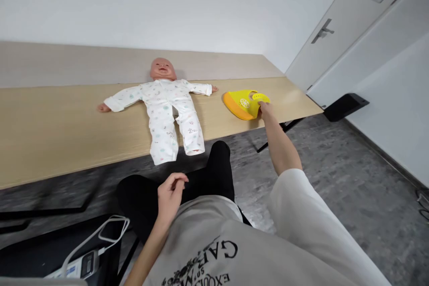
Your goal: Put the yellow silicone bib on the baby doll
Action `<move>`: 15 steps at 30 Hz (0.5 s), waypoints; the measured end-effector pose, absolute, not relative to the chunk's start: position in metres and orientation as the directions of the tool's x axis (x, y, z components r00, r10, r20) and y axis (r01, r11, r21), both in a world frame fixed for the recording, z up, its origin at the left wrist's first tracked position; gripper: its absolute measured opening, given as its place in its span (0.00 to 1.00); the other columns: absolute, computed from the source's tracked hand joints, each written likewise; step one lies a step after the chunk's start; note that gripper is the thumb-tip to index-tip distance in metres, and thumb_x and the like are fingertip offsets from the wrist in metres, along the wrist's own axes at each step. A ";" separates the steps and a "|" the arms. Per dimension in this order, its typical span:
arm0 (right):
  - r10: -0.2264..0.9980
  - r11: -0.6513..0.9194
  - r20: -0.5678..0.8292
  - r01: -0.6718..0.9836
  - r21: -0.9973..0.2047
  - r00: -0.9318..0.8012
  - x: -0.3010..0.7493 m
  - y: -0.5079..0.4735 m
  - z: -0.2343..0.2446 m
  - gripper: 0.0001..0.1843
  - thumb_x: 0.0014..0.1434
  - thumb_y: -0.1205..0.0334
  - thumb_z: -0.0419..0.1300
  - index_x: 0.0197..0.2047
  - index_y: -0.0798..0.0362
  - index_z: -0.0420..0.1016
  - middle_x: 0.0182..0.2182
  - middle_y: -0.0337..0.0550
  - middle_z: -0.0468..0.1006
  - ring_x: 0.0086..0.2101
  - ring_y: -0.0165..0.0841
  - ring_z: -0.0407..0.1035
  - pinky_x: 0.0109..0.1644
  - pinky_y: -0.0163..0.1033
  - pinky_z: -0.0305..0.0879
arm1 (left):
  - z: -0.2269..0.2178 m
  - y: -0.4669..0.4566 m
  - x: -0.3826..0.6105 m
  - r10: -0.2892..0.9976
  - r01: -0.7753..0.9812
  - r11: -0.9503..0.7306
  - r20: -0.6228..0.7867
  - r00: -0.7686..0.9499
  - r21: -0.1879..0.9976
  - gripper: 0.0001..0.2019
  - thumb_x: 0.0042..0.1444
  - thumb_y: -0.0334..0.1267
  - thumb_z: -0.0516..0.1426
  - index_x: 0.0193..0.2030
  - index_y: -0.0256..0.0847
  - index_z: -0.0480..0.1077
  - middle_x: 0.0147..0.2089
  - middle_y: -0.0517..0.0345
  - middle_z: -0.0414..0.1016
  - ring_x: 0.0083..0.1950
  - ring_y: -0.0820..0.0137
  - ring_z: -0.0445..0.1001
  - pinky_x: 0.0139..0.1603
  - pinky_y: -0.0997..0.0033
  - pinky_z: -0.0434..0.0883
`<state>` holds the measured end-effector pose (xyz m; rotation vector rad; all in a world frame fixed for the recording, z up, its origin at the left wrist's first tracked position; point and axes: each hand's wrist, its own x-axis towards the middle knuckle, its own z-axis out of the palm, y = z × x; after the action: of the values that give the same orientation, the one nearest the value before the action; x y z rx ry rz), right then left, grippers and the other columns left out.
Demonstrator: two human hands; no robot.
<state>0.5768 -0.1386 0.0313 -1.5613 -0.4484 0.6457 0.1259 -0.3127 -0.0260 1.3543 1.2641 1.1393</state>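
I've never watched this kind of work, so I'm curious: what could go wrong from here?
The doll lies with its legs reaching the near edge of the table, so a bump might tip it off. The yellow bib, touched by the right hand, could slide if pushed.

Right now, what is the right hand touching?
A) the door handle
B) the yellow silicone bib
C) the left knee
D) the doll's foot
B: the right hand has its fingers on the edge of the yellow silicone bib.
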 end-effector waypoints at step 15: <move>0.977 0.090 0.030 -0.277 -0.957 0.212 0.427 -0.254 0.241 0.16 0.60 0.56 0.48 0.29 0.56 0.69 0.28 0.44 0.73 0.38 0.33 0.71 0.38 0.37 0.66 | 0.061 -0.185 0.173 0.939 -0.037 0.257 -0.241 0.245 0.966 0.26 0.54 0.59 0.58 0.33 0.31 0.76 0.33 0.40 0.80 0.34 0.57 0.79 0.32 0.65 0.72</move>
<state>0.4273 -0.2539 0.2411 -1.0447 -0.8781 1.1376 0.1730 -0.1855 0.0607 1.0787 1.0941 0.8831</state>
